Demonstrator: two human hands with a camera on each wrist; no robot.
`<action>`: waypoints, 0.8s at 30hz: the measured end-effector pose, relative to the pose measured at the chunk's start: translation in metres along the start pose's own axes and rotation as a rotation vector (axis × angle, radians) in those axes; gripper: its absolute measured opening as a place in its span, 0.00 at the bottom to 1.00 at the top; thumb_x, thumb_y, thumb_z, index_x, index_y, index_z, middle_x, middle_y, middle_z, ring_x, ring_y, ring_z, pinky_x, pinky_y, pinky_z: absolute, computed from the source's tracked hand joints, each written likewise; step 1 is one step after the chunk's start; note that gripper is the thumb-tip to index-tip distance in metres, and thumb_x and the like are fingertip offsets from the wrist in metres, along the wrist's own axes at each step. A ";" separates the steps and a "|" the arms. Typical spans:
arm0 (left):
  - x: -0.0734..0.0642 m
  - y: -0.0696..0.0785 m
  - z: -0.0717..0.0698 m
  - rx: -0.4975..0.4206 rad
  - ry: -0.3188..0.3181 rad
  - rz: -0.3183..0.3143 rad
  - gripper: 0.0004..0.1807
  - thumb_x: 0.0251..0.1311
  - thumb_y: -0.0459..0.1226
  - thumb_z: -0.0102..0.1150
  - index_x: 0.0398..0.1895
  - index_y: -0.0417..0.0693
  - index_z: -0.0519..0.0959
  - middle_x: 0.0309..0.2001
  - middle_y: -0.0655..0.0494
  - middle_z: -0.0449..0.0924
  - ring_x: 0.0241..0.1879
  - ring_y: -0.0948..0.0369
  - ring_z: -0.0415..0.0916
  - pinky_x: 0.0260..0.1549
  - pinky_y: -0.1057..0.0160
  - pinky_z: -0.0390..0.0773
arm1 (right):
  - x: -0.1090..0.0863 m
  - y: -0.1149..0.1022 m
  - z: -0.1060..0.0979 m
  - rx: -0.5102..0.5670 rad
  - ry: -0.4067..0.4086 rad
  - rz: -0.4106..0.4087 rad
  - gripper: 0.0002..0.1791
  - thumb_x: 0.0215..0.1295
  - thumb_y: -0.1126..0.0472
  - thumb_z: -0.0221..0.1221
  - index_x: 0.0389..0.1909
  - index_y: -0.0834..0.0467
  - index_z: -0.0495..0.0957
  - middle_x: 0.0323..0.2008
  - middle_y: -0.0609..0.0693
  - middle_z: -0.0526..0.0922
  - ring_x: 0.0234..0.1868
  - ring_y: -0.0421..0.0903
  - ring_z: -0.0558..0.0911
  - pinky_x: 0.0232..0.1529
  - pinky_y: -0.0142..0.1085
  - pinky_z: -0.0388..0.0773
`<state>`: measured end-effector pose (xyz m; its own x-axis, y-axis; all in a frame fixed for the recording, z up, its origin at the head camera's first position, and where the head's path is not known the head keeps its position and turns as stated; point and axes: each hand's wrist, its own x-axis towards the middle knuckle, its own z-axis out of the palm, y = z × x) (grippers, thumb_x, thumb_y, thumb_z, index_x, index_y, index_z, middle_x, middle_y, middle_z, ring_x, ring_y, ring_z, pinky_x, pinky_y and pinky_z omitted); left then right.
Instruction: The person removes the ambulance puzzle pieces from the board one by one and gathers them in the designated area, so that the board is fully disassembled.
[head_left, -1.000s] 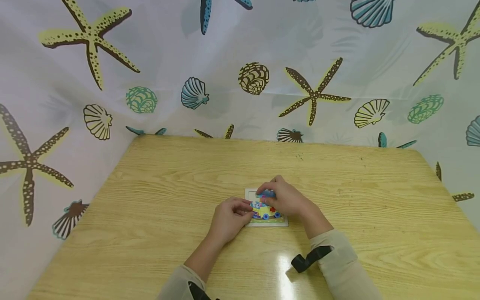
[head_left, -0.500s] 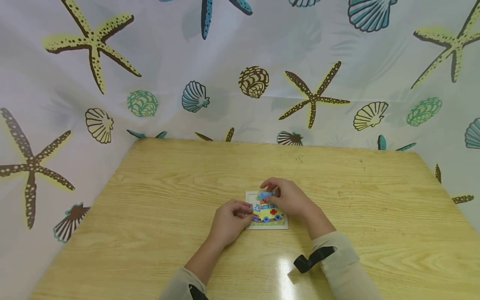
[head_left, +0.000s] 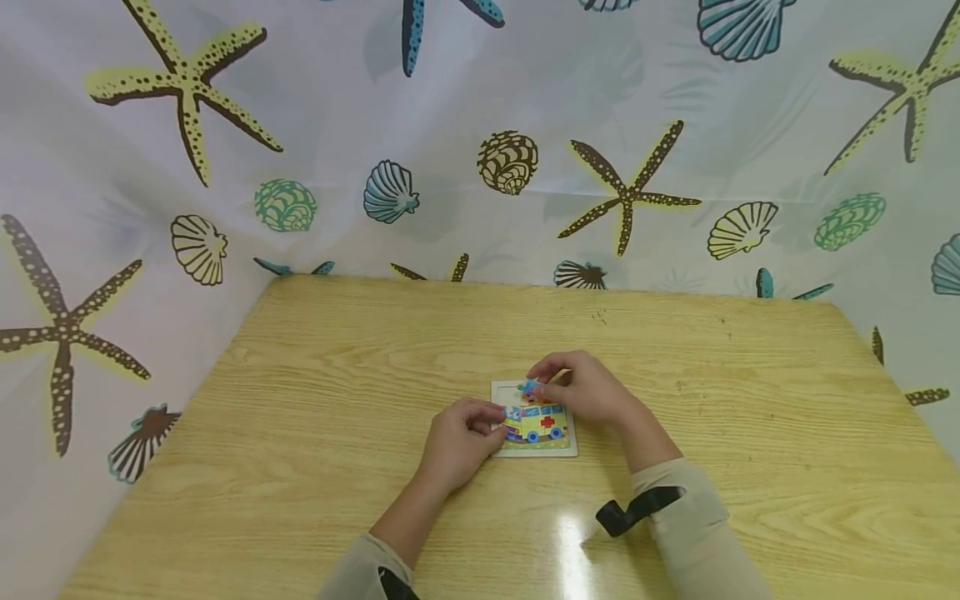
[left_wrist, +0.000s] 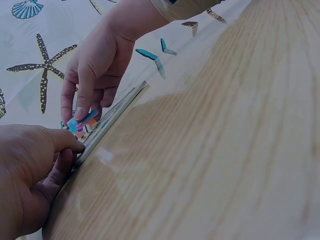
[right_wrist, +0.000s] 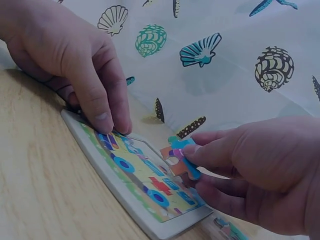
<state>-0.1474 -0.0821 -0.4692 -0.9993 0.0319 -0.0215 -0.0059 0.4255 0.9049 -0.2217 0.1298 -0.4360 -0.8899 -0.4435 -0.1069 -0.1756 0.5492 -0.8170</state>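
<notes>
A person's right hand (right_wrist: 260, 175), partly closed, pinches a small puzzle piece (right_wrist: 176, 151) between thumb and fingertips. The piece is flat, with rounded knobs and notches along its edges, and is printed in blue, magenta and orange. It is held tilted over the upper part of a picture tray; whether its lower edge touches the tray cannot be told. The left hand (right_wrist: 85, 65) has its fingers bent at the tray's left side, thumb and forefinger gripping the edge.

The puzzle tray (right_wrist: 116, 180) lies flat on the desk between the hands. It is a thin, pale, square-looking board with a smooth raised border and slightly rounded corners. Inside it, the lower part of the picture appears to be filled in: a yellow van with a red cross (right_wrist: 161, 186), round blue wheels and a green strip of ground, with fine seams between the pieces. The upper left shows pale and bare, so the work looks more than half done, with the held piece and probably others still to be placed. The upper right is hidden by the right hand in the head view, so an exact count is not possible.

Beyond the tray, the desk (head_left: 360, 417) has streaky yellow wood grain and a glossy patch of reflected light. Beige sleeves (head_left: 701, 525) with black straps cover the forearms. A softly creased white cloth (head_left: 450, 100) printed with starfish and shells hangs behind.
</notes>
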 end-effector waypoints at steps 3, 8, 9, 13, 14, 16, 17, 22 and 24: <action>0.000 0.000 0.000 0.002 0.002 -0.002 0.06 0.57 0.34 0.70 0.37 0.47 0.86 0.39 0.55 0.84 0.31 0.64 0.77 0.29 0.69 0.77 | 0.000 0.001 -0.003 0.033 -0.006 -0.002 0.10 0.68 0.63 0.62 0.48 0.56 0.83 0.42 0.53 0.81 0.39 0.46 0.83 0.41 0.36 0.82; -0.001 0.001 0.000 0.000 0.002 -0.004 0.06 0.57 0.34 0.70 0.38 0.47 0.86 0.38 0.55 0.85 0.31 0.64 0.77 0.29 0.69 0.77 | -0.002 0.006 -0.009 0.077 -0.019 0.016 0.11 0.69 0.64 0.62 0.50 0.59 0.83 0.43 0.55 0.81 0.39 0.45 0.83 0.40 0.35 0.84; -0.001 0.001 0.000 -0.002 0.002 -0.004 0.06 0.57 0.34 0.70 0.38 0.47 0.86 0.37 0.55 0.85 0.31 0.64 0.77 0.29 0.69 0.77 | -0.003 0.007 -0.011 0.081 -0.023 0.017 0.11 0.69 0.64 0.62 0.50 0.59 0.83 0.44 0.55 0.82 0.39 0.45 0.84 0.41 0.35 0.84; -0.001 0.002 0.000 -0.006 0.003 -0.009 0.07 0.57 0.33 0.70 0.38 0.47 0.86 0.35 0.55 0.85 0.31 0.64 0.76 0.29 0.69 0.77 | -0.005 0.011 -0.017 0.095 -0.031 0.027 0.12 0.69 0.63 0.62 0.51 0.59 0.84 0.47 0.56 0.83 0.41 0.45 0.85 0.43 0.36 0.85; -0.001 0.002 0.000 -0.008 0.004 -0.010 0.07 0.57 0.33 0.70 0.39 0.47 0.86 0.35 0.55 0.85 0.31 0.64 0.76 0.29 0.69 0.77 | -0.005 0.012 -0.018 0.097 -0.032 0.032 0.13 0.69 0.62 0.62 0.51 0.59 0.84 0.48 0.56 0.83 0.42 0.45 0.85 0.44 0.36 0.85; -0.001 0.002 0.000 -0.010 0.006 -0.012 0.07 0.57 0.33 0.70 0.39 0.47 0.86 0.35 0.55 0.85 0.31 0.64 0.76 0.29 0.69 0.77 | -0.007 0.014 -0.022 0.110 -0.036 0.047 0.13 0.69 0.61 0.63 0.52 0.59 0.84 0.49 0.56 0.83 0.44 0.46 0.85 0.45 0.37 0.85; -0.002 0.002 0.000 -0.010 0.006 -0.013 0.07 0.57 0.33 0.70 0.39 0.47 0.86 0.36 0.55 0.85 0.31 0.64 0.76 0.29 0.69 0.77 | -0.007 0.015 -0.024 0.115 -0.038 0.053 0.13 0.69 0.61 0.63 0.52 0.59 0.84 0.50 0.57 0.83 0.45 0.46 0.85 0.46 0.37 0.85; -0.002 0.002 0.000 -0.005 0.007 -0.013 0.07 0.57 0.33 0.70 0.38 0.47 0.86 0.35 0.55 0.85 0.31 0.64 0.77 0.29 0.68 0.78 | -0.010 0.023 -0.033 0.107 -0.025 0.072 0.13 0.68 0.61 0.63 0.51 0.60 0.84 0.50 0.57 0.84 0.44 0.46 0.85 0.46 0.38 0.85; -0.002 0.002 0.000 -0.002 0.006 -0.011 0.06 0.57 0.33 0.71 0.38 0.47 0.86 0.37 0.55 0.85 0.31 0.64 0.77 0.29 0.68 0.78 | -0.011 0.025 -0.036 0.094 -0.017 0.072 0.13 0.68 0.61 0.63 0.50 0.60 0.84 0.49 0.58 0.84 0.43 0.46 0.85 0.45 0.38 0.85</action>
<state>-0.1455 -0.0816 -0.4678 -0.9994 0.0215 -0.0289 -0.0171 0.4242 0.9054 -0.2312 0.1745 -0.4350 -0.8912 -0.4179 -0.1762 -0.0706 0.5117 -0.8563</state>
